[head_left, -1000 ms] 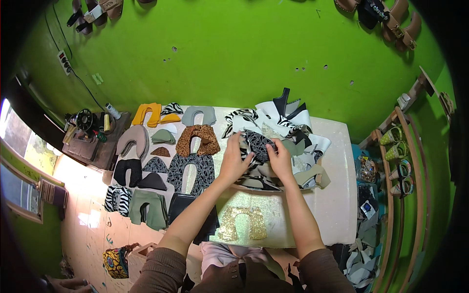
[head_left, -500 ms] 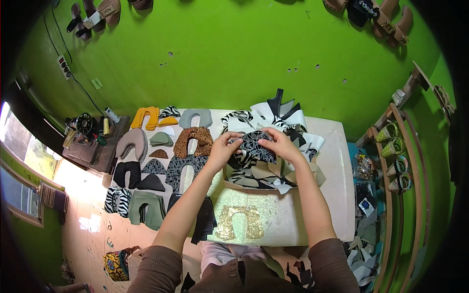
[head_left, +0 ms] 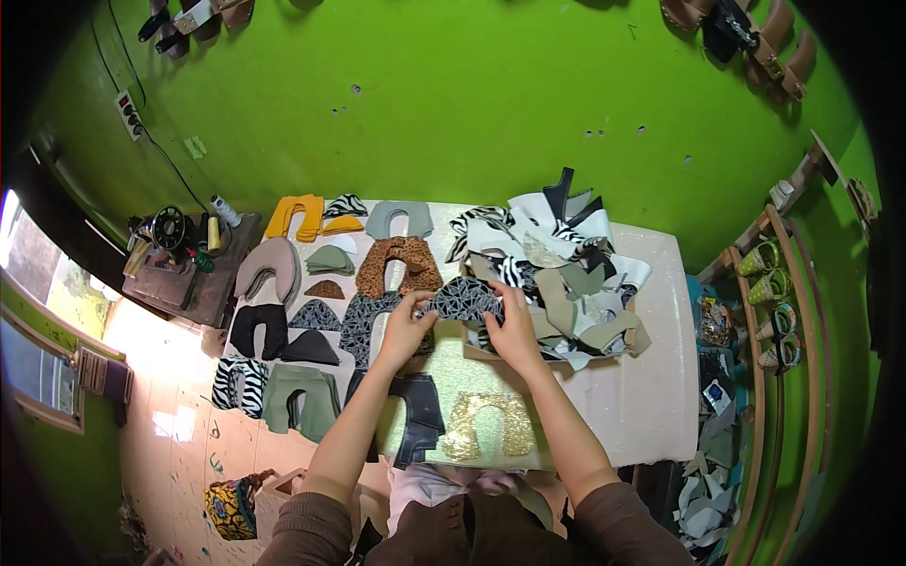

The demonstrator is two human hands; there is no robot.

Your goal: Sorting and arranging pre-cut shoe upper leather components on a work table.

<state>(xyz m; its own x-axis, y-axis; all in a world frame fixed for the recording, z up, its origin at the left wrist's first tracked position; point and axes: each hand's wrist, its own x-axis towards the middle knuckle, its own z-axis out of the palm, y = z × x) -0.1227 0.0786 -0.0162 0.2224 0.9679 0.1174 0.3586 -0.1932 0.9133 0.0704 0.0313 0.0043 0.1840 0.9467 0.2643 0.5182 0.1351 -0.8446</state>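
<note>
**Patterned piece held by both hands**

A person holds a black-and-grey patterned half-round piece (head_left: 462,300) above the surface (head_left: 651,410), near its middle. The left hand (head_left: 408,330) pinches its 9 o'clock end; the right hand (head_left: 511,330) pinches its 3 o'clock end, between thumb and fingers. Taking that piece as the clock's centre, a heap of scraps (head_left: 557,297) lies close by toward 3 o'clock, leopard-print arches (head_left: 377,269) near 10, black pieces (head_left: 421,415) toward 7, and a gold glittery arch (head_left: 461,436) between 5 and 6.
</note>
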